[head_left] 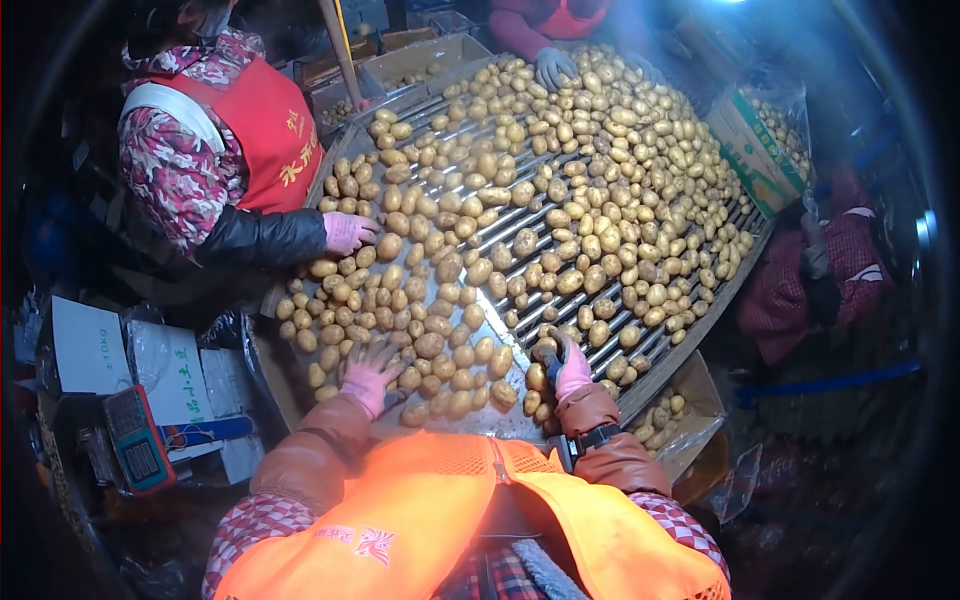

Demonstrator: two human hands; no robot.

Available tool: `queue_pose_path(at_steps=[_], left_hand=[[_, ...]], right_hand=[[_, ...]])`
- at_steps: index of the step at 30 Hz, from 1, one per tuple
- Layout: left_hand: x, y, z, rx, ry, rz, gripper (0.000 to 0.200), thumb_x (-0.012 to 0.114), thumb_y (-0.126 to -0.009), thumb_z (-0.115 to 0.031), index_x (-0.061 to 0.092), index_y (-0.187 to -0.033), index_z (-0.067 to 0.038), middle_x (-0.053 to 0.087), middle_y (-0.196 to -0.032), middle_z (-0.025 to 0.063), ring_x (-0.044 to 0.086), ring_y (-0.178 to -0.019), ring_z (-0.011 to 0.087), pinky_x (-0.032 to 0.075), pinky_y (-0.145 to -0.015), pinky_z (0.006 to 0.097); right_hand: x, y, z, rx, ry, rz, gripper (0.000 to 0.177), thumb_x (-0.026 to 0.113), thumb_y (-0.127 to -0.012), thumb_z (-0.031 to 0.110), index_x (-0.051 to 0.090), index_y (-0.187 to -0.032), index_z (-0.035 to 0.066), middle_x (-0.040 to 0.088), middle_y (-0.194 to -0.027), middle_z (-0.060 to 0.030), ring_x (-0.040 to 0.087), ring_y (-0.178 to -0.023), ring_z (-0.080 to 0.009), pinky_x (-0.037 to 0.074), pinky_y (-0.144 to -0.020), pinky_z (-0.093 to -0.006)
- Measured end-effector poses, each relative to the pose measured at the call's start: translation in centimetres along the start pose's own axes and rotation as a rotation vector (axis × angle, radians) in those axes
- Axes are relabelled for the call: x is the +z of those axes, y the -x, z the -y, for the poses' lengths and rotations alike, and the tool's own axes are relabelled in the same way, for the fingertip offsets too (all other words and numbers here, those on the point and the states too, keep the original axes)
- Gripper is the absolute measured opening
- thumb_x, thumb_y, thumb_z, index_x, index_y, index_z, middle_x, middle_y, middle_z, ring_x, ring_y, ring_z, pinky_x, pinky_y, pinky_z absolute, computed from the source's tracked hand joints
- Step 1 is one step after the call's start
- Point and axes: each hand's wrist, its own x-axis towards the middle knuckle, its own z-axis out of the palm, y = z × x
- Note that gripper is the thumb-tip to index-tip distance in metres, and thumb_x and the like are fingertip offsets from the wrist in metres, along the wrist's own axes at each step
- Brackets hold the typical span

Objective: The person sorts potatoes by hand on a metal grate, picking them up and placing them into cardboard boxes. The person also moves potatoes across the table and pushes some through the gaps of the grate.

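Note:
Potatoes [430,345] cover a slatted sorting table [495,325] in front of me. My left hand [370,378], in a pink glove with grey fingers, lies with fingers spread on the potatoes near the front left. At the front right, my right hand [567,368] wears a similar glove. Its fingers curl round a potato [545,347] beside the metal bars; part of the grip is hidden. More potatoes [535,378] lie just left of that wrist.
A co-worker in a red apron [265,130] reaches in from the left with a pink-gloved hand [350,232]. Another person's gloved hand [555,68] rests on potatoes at the far side. Boxes of potatoes [765,150] stand around the table. A radio-like device [140,440] sits at left.

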Motion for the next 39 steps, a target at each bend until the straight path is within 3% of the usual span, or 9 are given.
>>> queue_pose_path(at_steps=[6,8,11,21,27,29,39], left_hand=[[-0.2,-0.2,0.0,0.000,-0.011,-0.013,0.067,0.065,-0.077,-0.054,0.052,-0.137,-0.028,0.040,-0.147,0.0045,0.033,-0.138,0.0259,0.014,-0.115,0.0580],[0.1,-0.1,0.2,0.018,-0.015,-0.026,0.066,0.065,-0.077,-0.055,0.053,-0.136,-0.027,0.040,-0.147,0.0046,0.033,-0.138,0.0259,0.014,-0.115,0.0586],[0.1,-0.1,0.2,0.014,-0.027,-0.036,0.066,0.066,-0.078,-0.054,0.050,-0.138,-0.032,0.044,-0.144,0.0049,0.037,-0.136,0.0263,0.017,-0.113,0.0595],[-0.1,0.1,0.1,-0.007,0.011,-0.015,0.059,0.063,-0.080,-0.050,0.054,-0.135,-0.029,0.040,-0.147,0.0052,0.032,-0.139,0.0264,0.016,-0.114,0.0575],[-0.4,-0.1,0.1,0.002,-0.021,-0.027,0.063,0.066,-0.078,-0.050,0.052,-0.137,-0.031,0.042,-0.146,0.0042,0.037,-0.136,0.0266,0.016,-0.114,0.0586],[-0.8,-0.1,0.0,-0.013,0.010,-0.037,0.062,0.067,-0.078,-0.047,0.052,-0.136,-0.032,0.043,-0.145,0.0042,0.037,-0.137,0.0266,0.017,-0.114,0.0580],[0.8,0.3,0.4,-0.012,-0.062,-0.023,0.061,0.065,-0.079,-0.038,0.051,-0.138,-0.032,0.041,-0.147,0.0027,0.033,-0.139,0.0263,0.016,-0.115,0.0565]], right_hand=[[-1.3,-0.1,1.8,0.059,0.005,0.058,0.048,0.067,-0.087,0.033,0.057,-0.128,0.010,0.061,-0.125,-0.0168,0.057,-0.117,-0.0355,0.044,-0.101,-0.0401],[-1.3,-0.1,1.6,0.008,-0.037,0.034,0.050,0.061,-0.084,0.038,0.059,-0.126,0.012,0.063,-0.117,-0.0207,0.060,-0.110,-0.0372,0.046,-0.094,-0.0413],[-0.7,-0.4,0.8,-0.003,-0.051,0.015,0.052,0.062,-0.082,0.039,0.059,-0.126,0.011,0.063,-0.118,-0.0207,0.060,-0.111,-0.0363,0.046,-0.095,-0.0403],[-0.2,0.0,0.2,-0.018,-0.091,-0.009,0.054,0.063,-0.083,0.043,0.059,-0.127,0.012,0.062,-0.122,-0.0191,0.059,-0.114,-0.0356,0.045,-0.098,-0.0394],[-0.6,-0.1,0.8,-0.009,-0.057,-0.006,0.048,0.064,-0.085,0.035,0.058,-0.127,0.011,0.062,-0.122,-0.0171,0.060,-0.114,-0.0326,0.046,-0.097,-0.0374],[-1.1,0.1,1.9,0.011,-0.199,0.022,0.048,0.066,-0.085,0.031,0.058,-0.126,0.008,0.063,-0.121,-0.0152,0.061,-0.113,-0.0289,0.046,-0.097,-0.0355],[-1.3,0.1,2.6,0.097,-0.145,0.078,0.047,0.069,-0.087,0.031,0.058,-0.126,0.007,0.064,-0.122,-0.0138,0.060,-0.114,-0.0275,0.045,-0.099,-0.0352]])
